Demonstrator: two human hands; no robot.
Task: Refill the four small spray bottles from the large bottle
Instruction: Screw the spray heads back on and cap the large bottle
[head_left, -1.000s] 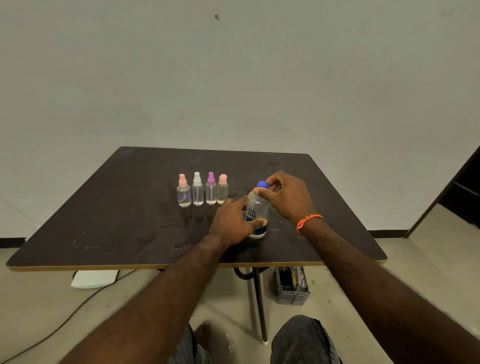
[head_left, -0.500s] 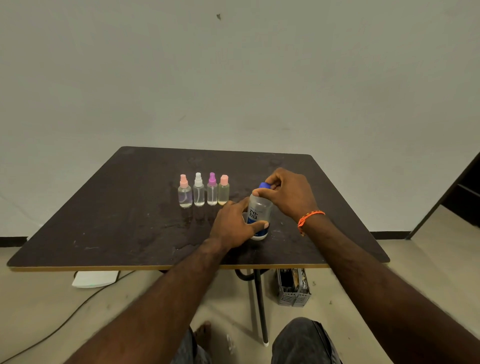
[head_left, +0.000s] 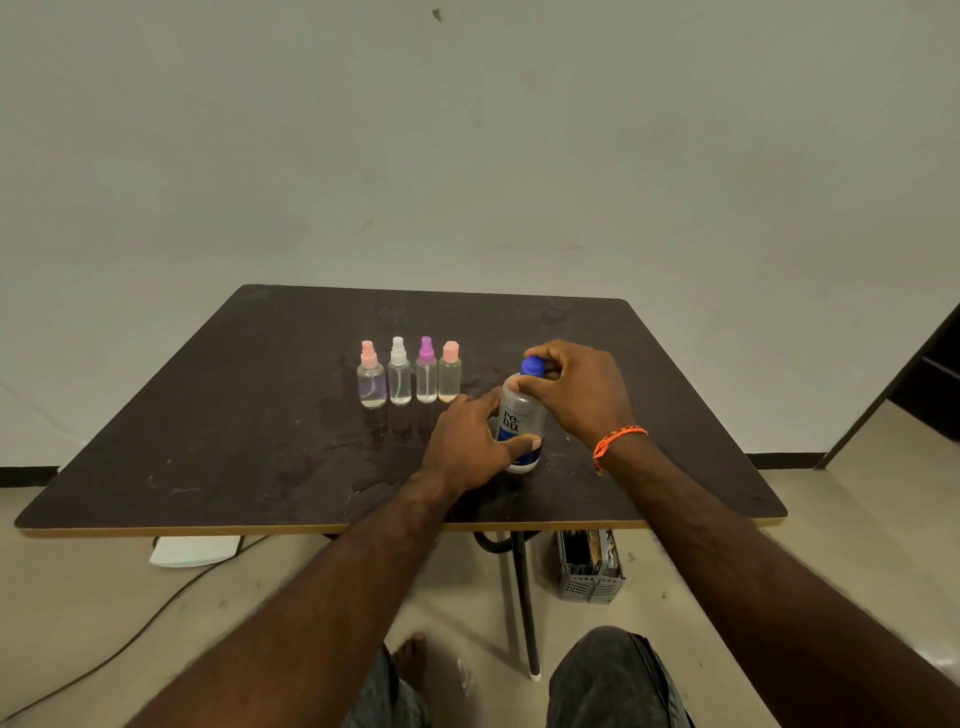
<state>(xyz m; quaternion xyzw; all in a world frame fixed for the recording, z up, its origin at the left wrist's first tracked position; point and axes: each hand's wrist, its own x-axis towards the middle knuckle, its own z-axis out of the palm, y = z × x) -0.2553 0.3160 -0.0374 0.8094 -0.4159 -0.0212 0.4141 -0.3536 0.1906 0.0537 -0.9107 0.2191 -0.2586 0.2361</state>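
Note:
The large clear bottle with a blue label stands upright on the dark table. My left hand grips its lower body. My right hand pinches its blue cap from above. Left of them stands a row of small spray bottles: pink top, white top, purple top and peach cap. Each holds a little liquid at the bottom.
Wet patches shine on the table in front of the small bottles. Under the table are a black leg, a grey crate, a white device and a cable on the floor. A dark door frame stands at the right.
My right hand's fingers have shifted round the blue cap while my left hand keeps the bottle in place. The small bottles have not moved.

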